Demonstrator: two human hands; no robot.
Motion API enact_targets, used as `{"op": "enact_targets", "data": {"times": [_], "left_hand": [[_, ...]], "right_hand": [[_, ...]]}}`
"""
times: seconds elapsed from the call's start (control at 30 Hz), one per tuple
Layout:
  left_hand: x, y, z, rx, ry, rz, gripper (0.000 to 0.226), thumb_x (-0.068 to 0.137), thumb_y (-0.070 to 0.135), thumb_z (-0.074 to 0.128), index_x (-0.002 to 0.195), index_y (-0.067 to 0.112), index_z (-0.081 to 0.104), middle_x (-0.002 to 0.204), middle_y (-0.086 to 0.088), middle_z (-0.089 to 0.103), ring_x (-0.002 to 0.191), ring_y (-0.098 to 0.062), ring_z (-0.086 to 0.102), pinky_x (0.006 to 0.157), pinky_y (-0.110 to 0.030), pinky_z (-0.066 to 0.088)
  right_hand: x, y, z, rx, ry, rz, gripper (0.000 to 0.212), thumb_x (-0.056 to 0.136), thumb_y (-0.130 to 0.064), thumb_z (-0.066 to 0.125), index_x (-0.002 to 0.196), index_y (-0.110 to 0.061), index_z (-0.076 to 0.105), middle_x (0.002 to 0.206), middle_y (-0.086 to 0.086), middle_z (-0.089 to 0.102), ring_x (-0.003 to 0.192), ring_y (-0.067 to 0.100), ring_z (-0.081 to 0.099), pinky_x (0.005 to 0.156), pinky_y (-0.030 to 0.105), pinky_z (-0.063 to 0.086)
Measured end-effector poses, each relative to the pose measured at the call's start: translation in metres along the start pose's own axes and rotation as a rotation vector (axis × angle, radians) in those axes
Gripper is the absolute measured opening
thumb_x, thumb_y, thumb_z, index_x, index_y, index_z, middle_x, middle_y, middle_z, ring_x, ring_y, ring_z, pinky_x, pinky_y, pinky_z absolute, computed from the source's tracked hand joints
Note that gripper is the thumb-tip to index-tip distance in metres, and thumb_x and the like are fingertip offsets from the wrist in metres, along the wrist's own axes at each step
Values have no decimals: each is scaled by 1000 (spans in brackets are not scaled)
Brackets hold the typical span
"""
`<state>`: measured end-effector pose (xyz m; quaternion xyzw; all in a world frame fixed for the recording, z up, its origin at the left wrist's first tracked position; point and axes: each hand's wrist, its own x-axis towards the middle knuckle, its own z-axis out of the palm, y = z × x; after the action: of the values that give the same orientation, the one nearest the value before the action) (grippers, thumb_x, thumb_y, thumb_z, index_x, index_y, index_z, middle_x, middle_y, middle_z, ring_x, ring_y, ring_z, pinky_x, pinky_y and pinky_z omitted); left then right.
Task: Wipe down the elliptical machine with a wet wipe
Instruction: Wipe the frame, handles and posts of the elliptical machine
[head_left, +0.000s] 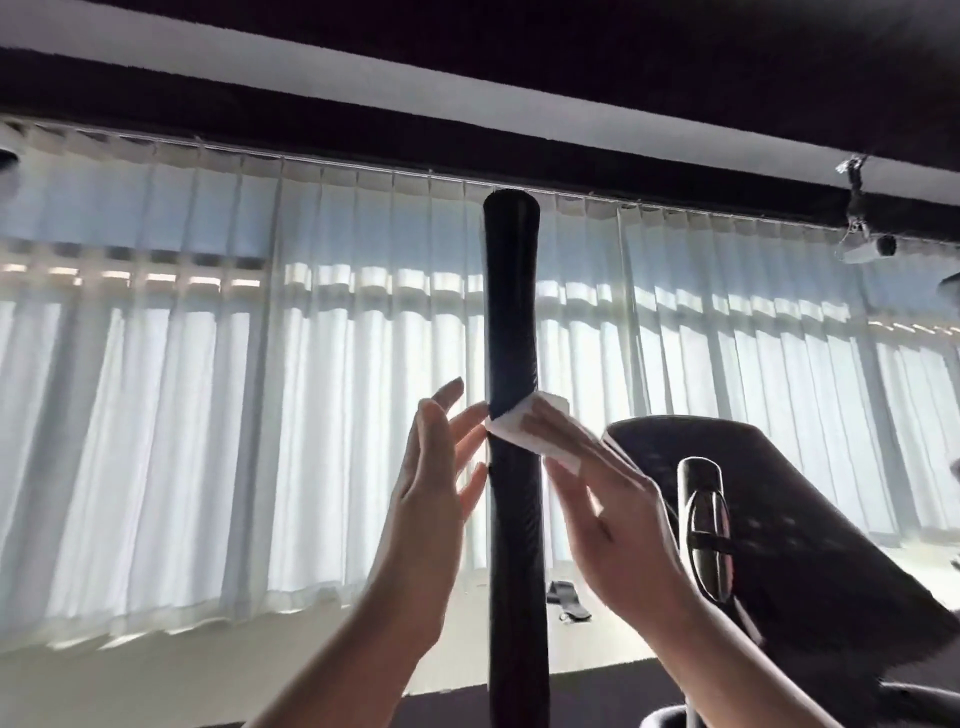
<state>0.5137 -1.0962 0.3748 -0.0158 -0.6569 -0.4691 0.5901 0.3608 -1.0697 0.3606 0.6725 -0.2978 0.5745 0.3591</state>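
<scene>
The right hand (613, 514) presses a white wet wipe (524, 426) against the upright black handlebar (514, 322) with straight fingers. The left hand (431, 483), fingers spread, touches the bar's left side just beside the wipe.

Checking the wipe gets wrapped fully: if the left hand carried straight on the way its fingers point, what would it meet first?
Probably the black handlebar; the left hand has open fingers aimed up and right at it, near the wet wipe. Depth is unclear.

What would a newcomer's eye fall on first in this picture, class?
First, the tall black handlebar standing upright at centre against bright white curtains. Next, the white wet wipe pressed against the bar by the right hand, with the open left hand just beside it. The dark console sits lower right.
</scene>
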Motion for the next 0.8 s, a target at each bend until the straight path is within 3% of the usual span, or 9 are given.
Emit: {"op": "enact_targets", "data": {"times": [0.1,0.2,0.33,0.47,0.63,0.73,0.8], "left_hand": [[-15,-4,0,97,53,-20,53,82,57,26,124,40,53,126,18,61,117,5,55,100,-26,44],[-25,-8,-7,169,69,-72,52,79,61,31,122,43,56,123,22,63,114,5,57,99,-39,49],[-39,-13,-4,169,27,-120,49,82,55,38,126,43,54,124,26,62,117,6,57,99,-45,48],[-43,-14,1,120,46,-134,48,85,48,39,131,40,52,127,20,63,124,-2,54,102,-45,43],[-49,-13,12,156,105,-186,43,84,49,40,123,42,56,129,21,61,125,2,52,107,-43,40],[-51,-9,19,187,130,-214,35,92,46,37,121,42,56,131,20,59,127,0,50,110,-45,38],[-52,-7,24,209,130,-221,34,98,44,33,126,43,52,135,20,56,130,-1,47,110,-45,37]], "right_hand": [[54,15,-10,-178,168,-69,30,100,-13,46,124,-11,63,130,-8,56,127,1,49,107,30,43],[85,32,-8,-239,201,-30,31,98,-15,47,122,-4,65,128,7,63,123,17,56,106,33,43],[40,18,21,24,96,-23,34,97,-3,45,127,0,59,135,5,56,133,9,45,111,30,38],[-42,2,29,116,-16,56,41,98,-8,40,137,-4,50,148,7,43,143,17,32,116,27,27],[-142,-27,25,299,-25,265,45,96,-8,41,139,-15,52,149,-2,45,140,18,38,113,30,32],[-143,-35,11,436,-9,394,37,97,-16,46,131,-18,59,141,-9,53,132,8,47,106,19,39],[-112,-36,1,536,78,537,31,97,-25,49,125,-31,59,133,-21,56,126,-2,50,101,10,39]]}}
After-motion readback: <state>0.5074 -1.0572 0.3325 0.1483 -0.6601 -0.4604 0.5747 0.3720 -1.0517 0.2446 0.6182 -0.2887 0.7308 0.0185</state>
